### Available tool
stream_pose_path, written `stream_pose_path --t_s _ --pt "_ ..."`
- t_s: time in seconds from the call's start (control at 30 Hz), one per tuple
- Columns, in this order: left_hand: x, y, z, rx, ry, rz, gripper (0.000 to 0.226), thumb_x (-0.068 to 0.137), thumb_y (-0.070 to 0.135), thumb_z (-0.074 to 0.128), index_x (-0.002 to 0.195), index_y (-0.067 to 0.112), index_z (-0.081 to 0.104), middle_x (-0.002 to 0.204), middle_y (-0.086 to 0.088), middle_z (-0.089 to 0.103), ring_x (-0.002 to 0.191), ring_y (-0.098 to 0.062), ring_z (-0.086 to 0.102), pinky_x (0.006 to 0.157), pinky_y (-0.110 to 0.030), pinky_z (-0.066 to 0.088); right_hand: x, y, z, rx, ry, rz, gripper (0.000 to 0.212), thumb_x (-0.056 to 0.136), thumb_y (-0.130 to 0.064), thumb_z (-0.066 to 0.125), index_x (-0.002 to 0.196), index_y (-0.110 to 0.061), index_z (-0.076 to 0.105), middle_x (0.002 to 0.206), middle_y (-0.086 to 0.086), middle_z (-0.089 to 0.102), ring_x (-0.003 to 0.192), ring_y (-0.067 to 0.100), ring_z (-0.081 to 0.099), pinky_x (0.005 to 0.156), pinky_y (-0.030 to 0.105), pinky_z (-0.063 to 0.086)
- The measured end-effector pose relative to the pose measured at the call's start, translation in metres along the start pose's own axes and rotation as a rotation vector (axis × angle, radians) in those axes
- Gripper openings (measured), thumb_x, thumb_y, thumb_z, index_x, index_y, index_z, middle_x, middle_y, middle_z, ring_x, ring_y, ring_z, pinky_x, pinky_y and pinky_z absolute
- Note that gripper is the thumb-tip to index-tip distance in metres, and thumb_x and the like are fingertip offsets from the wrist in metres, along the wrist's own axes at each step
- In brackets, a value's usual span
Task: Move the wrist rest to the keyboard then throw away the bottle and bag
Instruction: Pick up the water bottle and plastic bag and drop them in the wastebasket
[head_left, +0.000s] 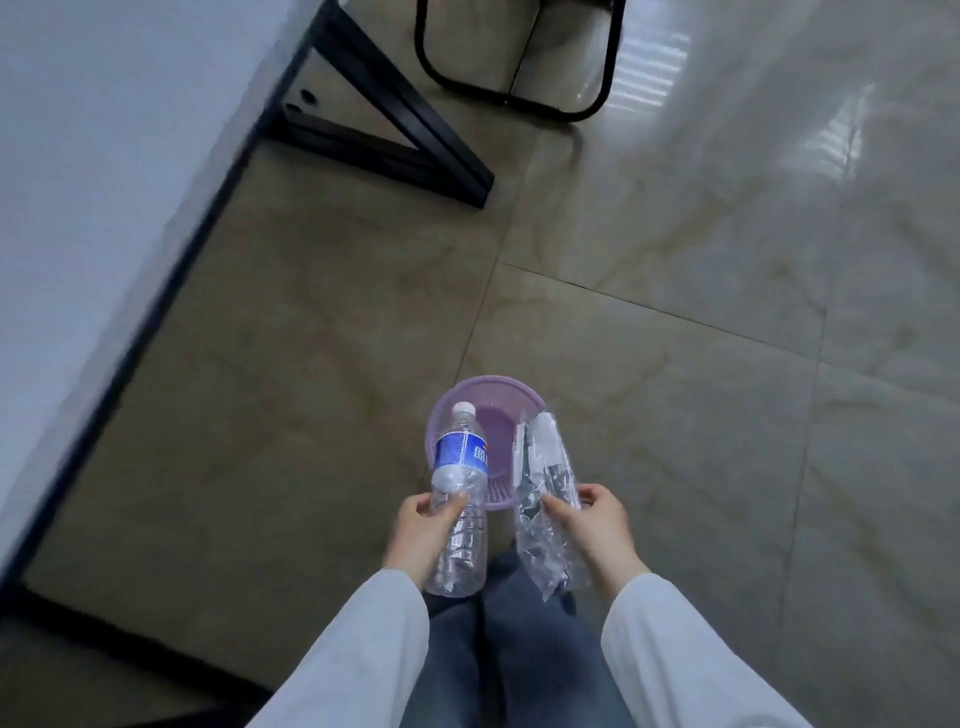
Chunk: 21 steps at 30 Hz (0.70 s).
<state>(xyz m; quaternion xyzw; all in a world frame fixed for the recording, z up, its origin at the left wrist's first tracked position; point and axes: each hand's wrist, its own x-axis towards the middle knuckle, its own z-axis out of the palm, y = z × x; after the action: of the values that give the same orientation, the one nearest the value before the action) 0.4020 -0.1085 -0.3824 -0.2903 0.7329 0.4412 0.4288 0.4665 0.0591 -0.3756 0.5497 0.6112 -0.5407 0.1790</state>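
Note:
My left hand (418, 530) grips a clear plastic bottle (461, 499) with a blue label, cap pointing away from me. The bottle's top half hangs over a purple waste basket (488, 400) on the floor. A crumpled clear plastic bag (545, 509) is pinched in my right hand (597, 525), and its upper end reaches over the basket's right rim. The basket's inside shows only its purple bottom. No wrist rest or keyboard is in view.
A white desk top (104, 156) with a black edge runs along the left, on a black metal leg frame (395, 135). A black chair base (519, 78) stands at the top. Glossy beige floor tiles (727, 312) spread to the right. My jeans-covered legs (509, 649) are below.

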Motion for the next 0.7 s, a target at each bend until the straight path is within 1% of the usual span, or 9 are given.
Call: stream_pose_path --t_s 0.17,0.23,0.3,0.33,0.43,0.5,0.6,0.67,0.7 --pt "0.084 -0.016 0.032 -0.002 0.004 -0.006 0.056 0.077 0.038 0.066 0.119 0.006 0.049 0.101 -0.004 0.061 0.086 -0.02 0.059 0.072 -0.031 0.046 0.09 0.025 0.032 -0.086 -0.029 0.031 0.048 0.073 -0.02 0.074 0.112 -0.002 0.054 0.116 0.017 0.063 0.102 0.032 0.062 0.092 0.041 0.048" --pt "0.112 -0.019 0.04 0.002 0.01 -0.022 0.055 0.076 0.041 0.066 0.117 0.009 0.049 0.105 -0.005 0.057 0.093 -0.023 0.06 0.076 -0.034 0.049 0.118 0.03 0.044 -0.104 -0.03 0.027 0.049 0.073 -0.021 0.074 0.114 -0.004 0.052 0.118 0.016 0.062 0.1 0.03 0.061 0.084 0.034 0.047" --pt "0.134 -0.021 0.046 0.02 0.012 -0.013 0.044 0.075 0.046 0.065 0.104 0.015 0.05 0.105 -0.004 0.056 0.09 -0.021 0.059 0.072 -0.03 0.048 0.14 0.032 0.054 -0.106 -0.046 0.024 0.052 0.074 -0.027 0.073 0.117 -0.006 0.051 0.121 0.014 0.06 0.095 0.026 0.059 0.075 0.028 0.041" --pt "0.145 -0.023 0.048 0.02 0.01 -0.001 0.042 0.074 0.047 0.065 0.1 0.017 0.05 0.106 -0.004 0.057 0.089 -0.02 0.058 0.073 -0.029 0.047 0.15 0.034 0.06 -0.105 -0.049 0.02 0.057 0.075 -0.031 0.072 0.121 -0.007 0.05 0.124 0.014 0.059 0.098 0.026 0.058 0.075 0.026 0.039" --pt "0.164 -0.03 0.049 0.026 -0.008 0.003 0.059 0.073 0.053 0.062 0.115 0.011 0.053 0.115 -0.006 0.062 0.102 -0.024 0.059 0.088 -0.033 0.044 0.17 0.038 0.069 -0.1 -0.039 0.039 0.076 0.075 -0.04 0.07 0.135 -0.007 0.037 0.137 0.012 0.05 0.119 0.028 0.053 0.084 0.029 0.041" --pt "0.169 -0.036 0.049 0.021 -0.01 0.016 0.051 0.075 0.052 0.061 0.109 0.013 0.059 0.11 -0.007 0.067 0.099 -0.024 0.062 0.088 -0.034 0.047 0.173 0.04 0.068 -0.072 -0.036 0.056 0.08 0.075 -0.041 0.07 0.138 -0.008 0.032 0.138 0.012 0.049 0.119 0.029 0.053 0.084 0.03 0.043" --pt "0.165 -0.035 0.048 -0.007 0.025 0.035 0.029 0.078 0.048 0.059 0.09 0.022 0.052 0.096 -0.001 0.062 0.082 -0.013 0.059 0.064 -0.024 0.043 0.166 0.037 0.068 0.007 -0.049 0.048 0.083 0.073 -0.04 0.072 0.139 -0.011 0.029 0.139 0.013 0.048 0.118 0.031 0.054 0.094 0.039 0.048" --pt "0.154 -0.029 0.05 -0.032 0.016 0.038 0.037 0.08 0.048 0.057 0.103 0.019 0.05 0.101 -0.002 0.061 0.084 -0.014 0.059 0.06 -0.022 0.042 0.155 0.03 0.068 0.019 -0.063 0.03 0.084 0.074 -0.04 0.071 0.141 -0.013 0.027 0.143 0.012 0.044 0.121 0.031 0.052 0.097 0.043 0.048" --pt "0.147 -0.023 0.052 -0.04 0.013 0.039 0.044 0.081 0.047 0.057 0.111 0.016 0.051 0.108 -0.004 0.061 0.092 -0.018 0.06 0.067 -0.026 0.047 0.148 0.025 0.067 0.006 -0.062 0.018 0.085 0.075 -0.04 0.07 0.142 -0.013 0.026 0.145 0.012 0.042 0.123 0.031 0.051 0.098 0.043 0.047"
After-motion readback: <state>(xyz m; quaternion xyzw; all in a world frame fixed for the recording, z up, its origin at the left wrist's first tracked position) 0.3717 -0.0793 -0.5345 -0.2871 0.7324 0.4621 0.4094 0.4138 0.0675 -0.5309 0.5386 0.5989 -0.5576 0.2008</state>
